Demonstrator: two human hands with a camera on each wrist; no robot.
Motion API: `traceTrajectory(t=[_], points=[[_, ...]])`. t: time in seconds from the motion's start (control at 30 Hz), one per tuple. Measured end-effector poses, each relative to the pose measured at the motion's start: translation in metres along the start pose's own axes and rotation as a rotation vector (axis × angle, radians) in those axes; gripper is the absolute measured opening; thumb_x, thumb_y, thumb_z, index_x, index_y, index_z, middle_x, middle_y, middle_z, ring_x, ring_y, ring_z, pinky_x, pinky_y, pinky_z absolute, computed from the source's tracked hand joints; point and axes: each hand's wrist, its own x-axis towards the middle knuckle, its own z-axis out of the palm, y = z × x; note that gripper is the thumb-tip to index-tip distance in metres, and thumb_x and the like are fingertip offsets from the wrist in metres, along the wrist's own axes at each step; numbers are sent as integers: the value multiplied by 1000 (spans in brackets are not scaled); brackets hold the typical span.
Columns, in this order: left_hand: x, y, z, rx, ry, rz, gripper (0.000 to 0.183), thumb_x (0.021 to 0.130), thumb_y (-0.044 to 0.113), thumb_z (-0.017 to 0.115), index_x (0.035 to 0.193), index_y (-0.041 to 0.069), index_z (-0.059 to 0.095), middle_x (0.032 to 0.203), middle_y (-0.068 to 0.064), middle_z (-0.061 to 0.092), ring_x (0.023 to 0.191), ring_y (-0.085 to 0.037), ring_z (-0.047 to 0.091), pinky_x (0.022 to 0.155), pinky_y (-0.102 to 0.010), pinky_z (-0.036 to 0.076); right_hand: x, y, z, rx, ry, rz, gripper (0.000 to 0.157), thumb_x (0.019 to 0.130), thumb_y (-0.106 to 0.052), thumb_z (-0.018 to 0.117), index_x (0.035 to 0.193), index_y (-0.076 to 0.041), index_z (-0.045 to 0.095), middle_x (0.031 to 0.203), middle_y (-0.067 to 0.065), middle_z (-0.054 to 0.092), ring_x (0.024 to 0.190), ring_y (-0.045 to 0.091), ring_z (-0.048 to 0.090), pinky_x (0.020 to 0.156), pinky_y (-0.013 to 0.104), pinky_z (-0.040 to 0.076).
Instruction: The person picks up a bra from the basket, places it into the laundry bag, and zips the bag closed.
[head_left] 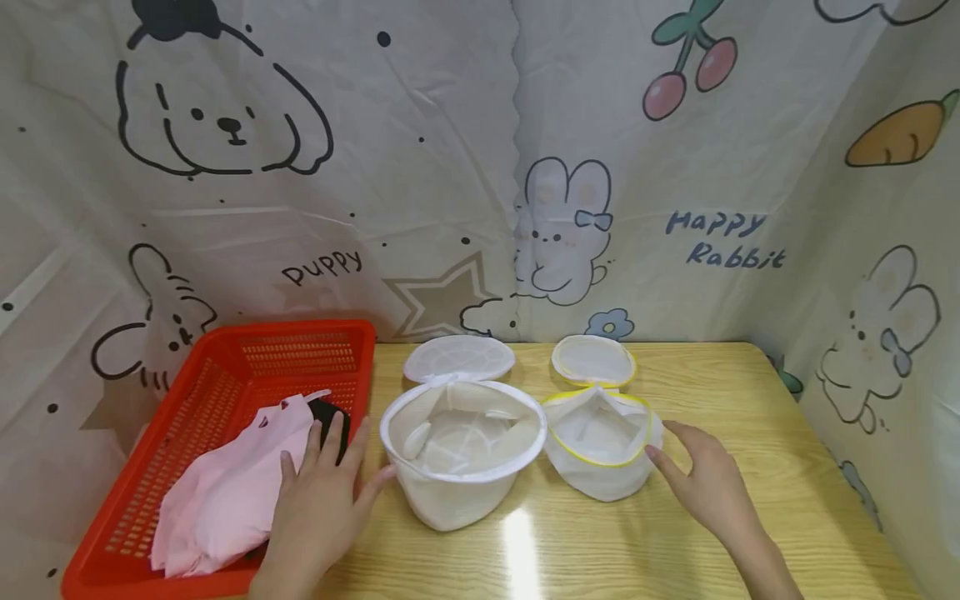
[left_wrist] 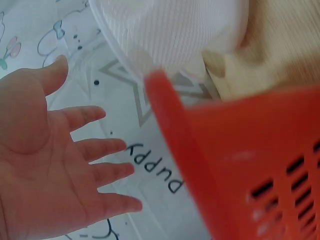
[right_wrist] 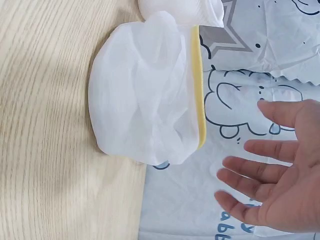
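Note:
Two white mesh laundry bags stand side by side on the table, their round lids flipped back. The larger bag [head_left: 457, 492] has a white rim and the smaller bag [right_wrist: 140, 95] a yellow zip rim. My left hand [head_left: 322, 492] hovers by the right side of the red basket [head_left: 360, 358], fingers spread and nothing held. Its palm [left_wrist: 50, 165] is bare in the left wrist view. A pink garment [head_left: 232, 492] and something black [head_left: 326, 412] lie in the basket. My right hand [head_left: 708, 483] is beside the smaller bag, fingers loosely extended; in the right wrist view it appears apart from the bag.
A wood-grain table [head_left: 585, 550] carries the basket and bags. Behind and at both sides hangs a pale printed sheet [head_left: 442, 183] with cartoon animals. The basket takes up the table's left end, and its raised rim [left_wrist: 175, 135] stands near my left hand.

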Motion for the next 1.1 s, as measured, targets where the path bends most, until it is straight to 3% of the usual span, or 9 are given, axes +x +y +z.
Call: traceTrajectory(t=[0.1,0.27,0.57,0.87,1.1], points=[[-1,-10,-5,10,-15,-24,70,88,50,55,141,7,39,141,-30,32,129,-51,22,94,-73,17,6,4,1,52,-14,54,37,87,-16,65,110,12,59,97,23,64,86,36,60,70,46,52],[-5,-30,-16,11,-43,-68,72,88,49,55,138,0,40,136,-35,33,124,-55,28,93,-71,23,16,10,3,105,-47,113,29,87,-16,65,102,9,62,84,10,65,75,22,59,60,31,47],[-13,-75,-39,-16,-103,-149,74,88,48,56,135,-6,38,131,-39,35,117,-55,34,89,-70,28,29,19,12,148,-99,216,29,87,-19,65,97,8,60,81,11,61,76,23,58,61,31,46],[-17,-95,-48,-38,-125,-189,76,86,44,60,134,-10,37,128,-38,39,110,-54,39,87,-69,32,33,26,16,163,-121,283,35,85,-20,67,101,11,59,81,12,59,74,23,54,58,29,43],[-9,-104,-48,-39,-184,-223,78,83,43,64,133,-10,37,127,-37,40,108,-54,41,87,-68,33,34,28,19,216,-126,292,28,82,-6,66,99,14,58,76,10,58,63,16,53,51,24,46]])
